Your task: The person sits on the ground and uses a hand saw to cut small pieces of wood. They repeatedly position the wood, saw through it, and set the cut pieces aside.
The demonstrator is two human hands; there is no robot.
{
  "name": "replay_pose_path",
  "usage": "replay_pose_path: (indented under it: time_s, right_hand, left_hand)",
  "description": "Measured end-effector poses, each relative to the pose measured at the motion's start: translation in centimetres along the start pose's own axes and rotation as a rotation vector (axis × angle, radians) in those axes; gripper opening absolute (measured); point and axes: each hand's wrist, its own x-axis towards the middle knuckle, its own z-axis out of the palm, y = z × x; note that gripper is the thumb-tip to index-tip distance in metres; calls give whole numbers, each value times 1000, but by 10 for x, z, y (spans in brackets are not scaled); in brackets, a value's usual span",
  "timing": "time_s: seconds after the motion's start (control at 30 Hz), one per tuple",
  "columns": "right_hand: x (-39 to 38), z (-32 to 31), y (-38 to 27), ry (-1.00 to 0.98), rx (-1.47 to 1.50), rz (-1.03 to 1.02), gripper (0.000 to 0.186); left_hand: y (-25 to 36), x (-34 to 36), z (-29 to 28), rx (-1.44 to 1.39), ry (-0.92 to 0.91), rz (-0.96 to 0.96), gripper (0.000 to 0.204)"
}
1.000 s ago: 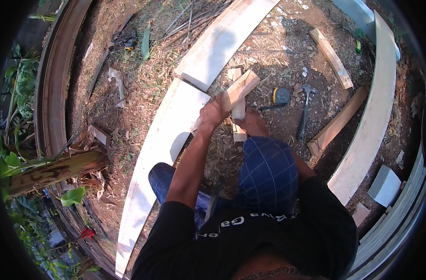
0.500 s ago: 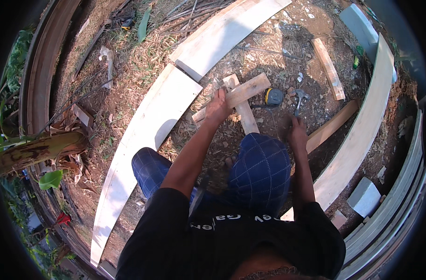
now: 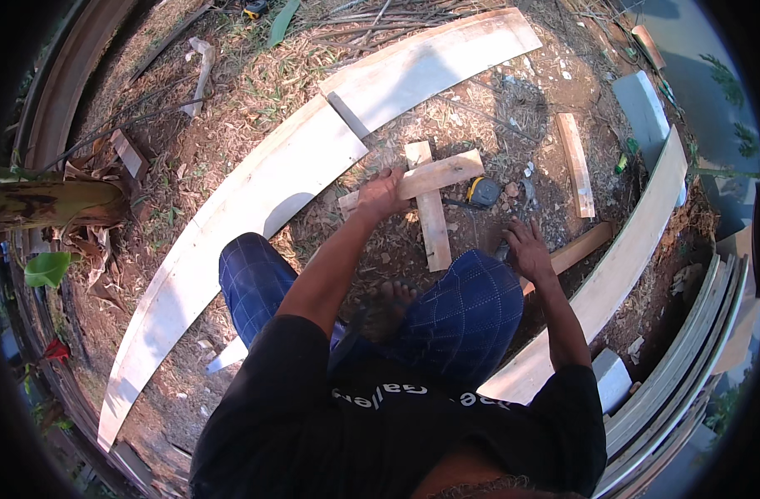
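Note:
Two short wooden pieces lie crossed on the ground in front of me. My left hand (image 3: 381, 196) grips the upper short board (image 3: 440, 174) near its left end. Beneath it, the lower short board (image 3: 432, 223) runs toward my right knee. My right hand (image 3: 528, 251) is low over the ground beside that knee, fingers apart. A small shiny thing by its fingertips is too unclear to name. A yellow and black tape measure (image 3: 483, 192) sits just right of the crossed boards. Beyond my right hand lies a hammer (image 3: 530, 196), faint against the soil.
Long pale curved-looking planks stretch along the left (image 3: 222, 241) and the right (image 3: 621, 266). Another short wooden block (image 3: 574, 165) rests farther off at right. Stacked boards (image 3: 679, 358) line the right edge. A thick plant stem (image 3: 59, 205) juts in from the left.
My right hand has come back from the hammer handle toward my knee, its fingers spreading. My left hand stays on the upper board. The whole view has shifted slightly.

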Motion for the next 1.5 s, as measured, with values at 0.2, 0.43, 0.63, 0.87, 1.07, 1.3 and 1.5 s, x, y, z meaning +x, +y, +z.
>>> replay_pose_path:
  time_s: [0.2,0.43,0.63,0.87,1.07,1.3,1.5]
  right_hand:
    - [36,-104,13,949,1075,462,29]
    - [143,-196,-74,785,1733,10,17]
    - [267,-183,-123,452,1588,173,39]
    - [361,-147,-151,244,1311,294,42]
    - [418,-129,-152,121,1107,389,52]
    - [446,-116,-147,103,1117,335,55]
    - [416,-141,-147,169,1439,422,52]
  left_hand:
    - [-8,8,4,-44,-29,38,76]
    - [-9,8,5,-12,-44,1,78]
    - [-6,13,20,-86,61,-15,75]
    - [-6,-1,7,-172,119,-37,62]
    - [-3,-1,7,-139,100,-48,61]
    - [-2,0,5,-157,80,-37,62]
    - [-5,0,0,-185,91,-30,64]
